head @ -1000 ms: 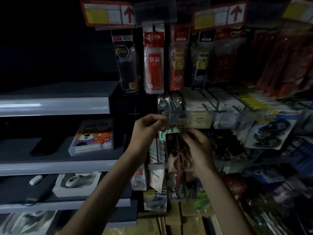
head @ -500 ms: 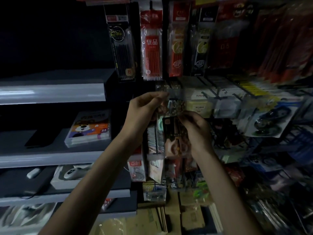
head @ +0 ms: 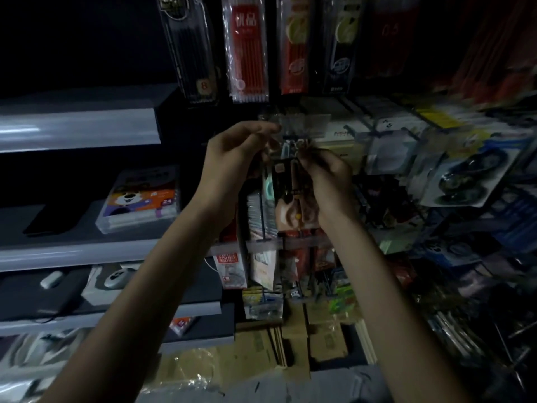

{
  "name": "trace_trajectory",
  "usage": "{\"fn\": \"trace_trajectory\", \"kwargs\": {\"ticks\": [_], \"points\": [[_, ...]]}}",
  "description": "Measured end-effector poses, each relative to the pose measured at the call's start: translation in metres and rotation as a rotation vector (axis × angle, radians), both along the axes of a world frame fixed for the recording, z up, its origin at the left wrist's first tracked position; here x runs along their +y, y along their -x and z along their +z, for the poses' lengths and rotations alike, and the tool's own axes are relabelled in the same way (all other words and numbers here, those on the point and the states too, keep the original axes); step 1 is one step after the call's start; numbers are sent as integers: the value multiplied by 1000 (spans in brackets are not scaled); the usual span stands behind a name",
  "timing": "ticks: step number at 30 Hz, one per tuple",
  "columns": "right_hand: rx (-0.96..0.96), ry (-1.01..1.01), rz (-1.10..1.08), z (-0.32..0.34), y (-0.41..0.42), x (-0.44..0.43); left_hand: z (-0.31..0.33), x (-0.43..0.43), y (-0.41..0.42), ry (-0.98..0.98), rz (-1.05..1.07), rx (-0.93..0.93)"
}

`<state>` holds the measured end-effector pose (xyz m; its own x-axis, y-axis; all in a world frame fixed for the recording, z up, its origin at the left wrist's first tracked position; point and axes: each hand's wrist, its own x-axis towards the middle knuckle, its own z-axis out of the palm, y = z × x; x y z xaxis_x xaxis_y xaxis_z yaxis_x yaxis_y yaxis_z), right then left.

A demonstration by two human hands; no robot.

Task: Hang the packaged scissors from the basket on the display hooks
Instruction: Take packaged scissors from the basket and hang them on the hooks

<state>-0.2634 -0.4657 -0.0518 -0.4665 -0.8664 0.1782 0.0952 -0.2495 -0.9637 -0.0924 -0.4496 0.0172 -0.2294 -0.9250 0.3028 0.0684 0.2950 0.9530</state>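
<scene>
Head view, dim and smeared toward the right edge. My right hand (head: 325, 181) pinches the top of the scissors pack (head: 290, 196), thumb and fingers curled round its upper right corner. The pack hangs upright from that pinch, with dark card at the top and peach handles lower down in the blister. My left hand (head: 232, 161) sits just left of the pack and a little higher. Its fingers are curled, and index and thumb pinch the left end of the clear strip (head: 302, 123) that runs straight above the pack. I cannot tell whether the pack's hole sits on a hook, because that spot is blurred and half hidden by my fingertips.

Touching the pack's left edge from behind, a teal item (head: 268, 184) peeks out. Below the pack, more packets hang in rows, among them a red-and-white packet (head: 229, 266) down to the left. Above the pack hang long pen packs: a red pack (head: 248, 53) and, further left, a black pack (head: 191, 48). Well right of the pack, a blister card (head: 465, 175) holding two dark round things hangs tilted. Well left of the pack run grey shelves (head: 78, 132). A marker box (head: 142, 199) with a cartoon face lies on the middle one, and a white mouse (head: 116, 279) on the one beneath. Far below the pack stand cardboard boxes (head: 293, 344).
</scene>
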Motion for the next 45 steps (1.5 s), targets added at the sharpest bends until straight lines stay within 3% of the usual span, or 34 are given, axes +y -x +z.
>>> {"fn": "trace_trajectory", "kwargs": {"ticks": [13, 20, 25, 37, 45], "points": [[-66, -7, -8, -12, 1, -13, -32, 0, -1, 68, 13, 55], [-105, -20, 13, -12, 6, -13, -94, -13, 9, 196, 257, -149], [-130, -58, -1, -15, 3, -16, -123, -20, 17, 2, 198, -125], [66, -67, -15, -36, 6, 10, -128, -16, 16, -109, 136, 67], [238, -65, -58, -59, 5, 17, -136, -17, 17, 42, 269, -91]]}}
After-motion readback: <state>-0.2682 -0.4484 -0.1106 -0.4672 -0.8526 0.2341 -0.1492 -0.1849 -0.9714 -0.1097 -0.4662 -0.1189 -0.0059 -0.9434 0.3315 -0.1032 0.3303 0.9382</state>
